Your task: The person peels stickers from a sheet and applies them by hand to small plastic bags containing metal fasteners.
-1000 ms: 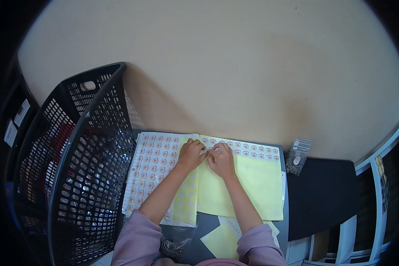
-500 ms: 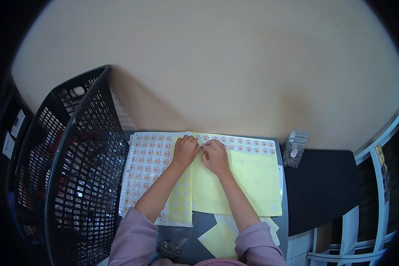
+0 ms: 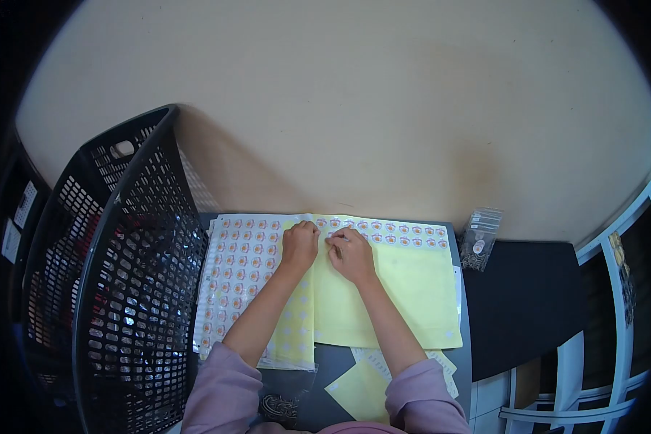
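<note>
My left hand (image 3: 300, 247) is closed, knuckles up, over the seam between a white sheet of round printed stickers (image 3: 242, 253) and a yellow backing sheet (image 3: 390, 296). Whatever its fingers hold is hidden. Just right of it, my right hand (image 3: 351, 257) is pinched closed above the yellow sheet, its fingertips turned toward the left hand. Something small may be between them, too small to name. Rows of stickers (image 3: 403, 230) run along the top of the yellow sheet. Another yellow strip with faint marks (image 3: 294, 318) borders the white sheet.
A tall black perforated basket (image 3: 134, 289) stands at the left, holding shiny packets. Clear packets with dark contents (image 3: 479, 242) lie at the table's back right corner. Another clear packet (image 3: 282, 405) and loose yellow paper (image 3: 358, 390) lie near my body. A black surface (image 3: 524, 304) adjoins the right.
My left hand has drawn slightly to the left, and its fingers are more curled. The gap between the hands is a little wider. My right hand stays almost in place.
</note>
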The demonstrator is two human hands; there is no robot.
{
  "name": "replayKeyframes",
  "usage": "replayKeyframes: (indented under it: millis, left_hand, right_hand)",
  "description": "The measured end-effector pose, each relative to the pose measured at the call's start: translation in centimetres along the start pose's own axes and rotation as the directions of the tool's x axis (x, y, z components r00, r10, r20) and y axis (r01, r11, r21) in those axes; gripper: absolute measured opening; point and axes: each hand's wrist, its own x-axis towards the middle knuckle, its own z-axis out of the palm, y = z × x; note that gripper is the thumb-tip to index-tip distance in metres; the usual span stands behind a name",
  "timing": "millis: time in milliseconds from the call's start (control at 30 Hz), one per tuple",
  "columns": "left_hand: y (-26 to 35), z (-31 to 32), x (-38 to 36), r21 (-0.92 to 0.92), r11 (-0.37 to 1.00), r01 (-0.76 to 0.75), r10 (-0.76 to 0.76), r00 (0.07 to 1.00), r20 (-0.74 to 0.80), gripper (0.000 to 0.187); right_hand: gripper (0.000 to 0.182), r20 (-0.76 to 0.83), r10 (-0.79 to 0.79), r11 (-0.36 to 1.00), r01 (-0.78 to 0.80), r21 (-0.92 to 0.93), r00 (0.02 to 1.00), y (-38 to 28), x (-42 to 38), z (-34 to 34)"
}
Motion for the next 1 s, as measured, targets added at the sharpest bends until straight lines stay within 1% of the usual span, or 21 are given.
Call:
replayKeyframes:
  millis: [133,267,333,467,600,733,833,867,933,1000]
  left_hand:
    - [-0.02,0.06,0.12,-0.048,0.998,0.039,-0.04,0.999,-0.02,0.009]
    - [0.19,-0.02,0.2,-0.025,0.998,0.062,-0.063,0.998,-0.014,0.008]
    - [0.18,-0.08,0.29,-0.011,0.995,0.098,-0.098,0.995,0.012,0.009]
    - [-0.25,0.23,0.56,-0.018,0.992,0.122,-0.122,0.992,0.021,0.009]
    - [-0.16,-0.03,0.62,-0.077,0.983,0.165,-0.165,0.986,0.014,0.01]
    - [-0.14,-0.25,0.64,-0.132,0.969,0.211,-0.212,0.977,0.007,0.009]
    - [-0.1,-0.4,0.67,-0.134,0.962,0.238,-0.237,0.971,0.022,0.009]
    - [-0.18,-0.32,0.68,-0.134,0.962,0.237,-0.236,0.971,0.02,0.009]
    - [-0.33,-0.17,0.66,-0.143,0.966,0.218,-0.224,0.974,-0.032,0.01]
    - [-0.34,-0.18,0.61,-0.139,0.964,0.226,-0.233,0.972,-0.035,0.011]
  right_hand:
    - [0.014,0.016,0.009,1.0,-0.009,-0.003,1.0,-0.04,0.09,-0.11]
    - [0.015,0.006,0.018,1.0,-0.018,0.006,1.0,-0.05,0.11,-0.03]
    - [0.015,0.003,0.022,1.0,-0.022,0.004,1.0,-0.05,0.11,0.0]
    - [0.014,-0.002,0.019,1.0,-0.019,-0.01,1.0,-0.01,0.14,0.12]
    - [0.014,0.007,0.015,0.999,-0.014,-0.046,1.0,0.08,0.14,0.19]
    - [0.014,-0.008,0.01,0.999,-0.011,-0.035,1.0,0.09,0.07,0.24]
    - [0.013,0.023,0.036,0.999,-0.036,-0.012,0.999,0.01,0.09,0.2]
    - [0.013,0.024,0.038,0.999,-0.037,-0.017,0.999,-0.04,0.11,0.16]
    - [0.013,0.024,0.039,0.999,-0.038,-0.021,0.999,-0.03,0.1,0.18]
    - [0.013,0.021,0.043,0.999,-0.042,-0.026,0.999,-0.04,0.1,0.2]
